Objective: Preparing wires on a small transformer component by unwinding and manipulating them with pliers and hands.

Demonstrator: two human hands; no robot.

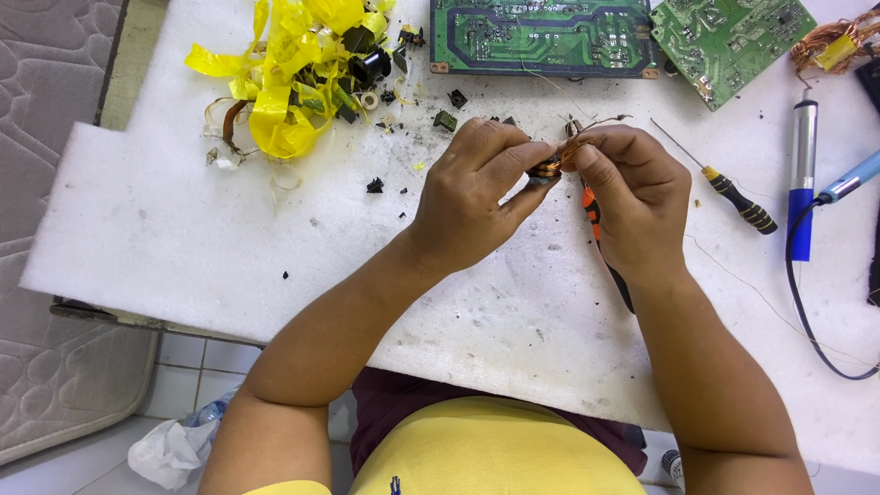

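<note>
- Both hands meet above the white bench (pixel 183 238): left hand (pixel 472 197) pinches a small copper-wound coil (pixel 547 168); right hand (pixel 637 202) closes fingertips on its loosened wire.
- Coil sits between the thumbs, equally near both.
- Orange-handled pliers (pixel 594 220) lie beneath the right hand; a screwdriver (pixel 738 202) farther right.

Single head-worn view, looking steeply down, close over the white foam worktop (pixel 183 238), facing forward

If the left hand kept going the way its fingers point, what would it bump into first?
Probably the right hand. The left hand points rightward at it, with only the small copper coil pinched between them.
</note>
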